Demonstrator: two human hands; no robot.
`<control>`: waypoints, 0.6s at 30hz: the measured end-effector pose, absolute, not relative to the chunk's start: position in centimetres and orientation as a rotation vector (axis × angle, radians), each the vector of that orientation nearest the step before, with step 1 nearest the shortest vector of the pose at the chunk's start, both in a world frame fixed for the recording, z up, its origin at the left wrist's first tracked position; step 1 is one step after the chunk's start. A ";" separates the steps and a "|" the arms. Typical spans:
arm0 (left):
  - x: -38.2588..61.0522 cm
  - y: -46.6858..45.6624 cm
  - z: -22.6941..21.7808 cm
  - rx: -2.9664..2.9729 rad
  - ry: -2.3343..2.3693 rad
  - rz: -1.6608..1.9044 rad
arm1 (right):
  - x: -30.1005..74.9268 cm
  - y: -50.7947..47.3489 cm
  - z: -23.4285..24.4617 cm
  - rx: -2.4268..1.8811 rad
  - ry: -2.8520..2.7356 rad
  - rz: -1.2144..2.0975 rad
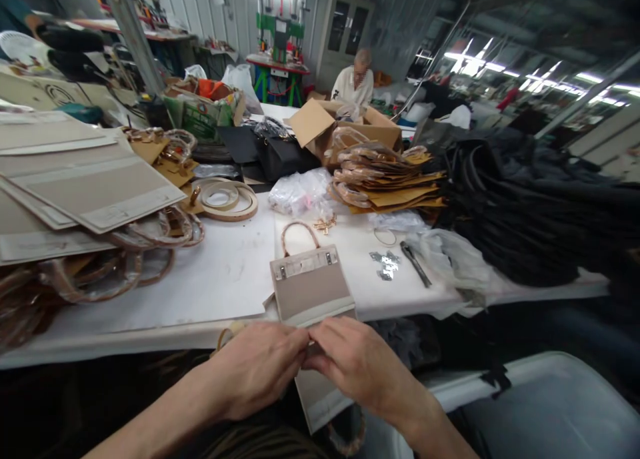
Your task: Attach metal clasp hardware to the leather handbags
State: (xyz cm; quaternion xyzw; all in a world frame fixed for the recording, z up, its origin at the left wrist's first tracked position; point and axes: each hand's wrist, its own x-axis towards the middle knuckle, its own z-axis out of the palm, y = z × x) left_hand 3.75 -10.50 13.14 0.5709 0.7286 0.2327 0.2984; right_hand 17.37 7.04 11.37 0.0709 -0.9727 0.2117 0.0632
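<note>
"Nearest the lens?"

"Two bare forearms, ending in the left hand (255, 369) and the right hand (363, 366). Both are curled and grasping the folded edge of a small beige handbag (310, 289)."

"Either one released?"

"No, they meet at the middle of that edge, pinching it (the fingertips are mostly hidden)."

"Where's the bag?"

"At the near edge of a white-covered worktable (200, 332), its lower flap (320, 399) hanging past the edge and its rounded handle (300, 238) lying on the table."

"Anything beside it?"

"Just right, silvery metal fittings (386, 266) and a dark metal tool (415, 264). Further left, stacked beige panels (85, 186)."
</note>
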 end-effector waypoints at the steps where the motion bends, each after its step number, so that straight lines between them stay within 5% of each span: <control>1: 3.9 -10.5 13.1 1.529 1.934 0.607 | 17.6 6.8 10.9 0.216 -2.951 0.569; 18: 4.4 -7.9 11.4 1.654 2.010 0.228 | 19.3 6.6 7.2 0.053 -2.935 0.435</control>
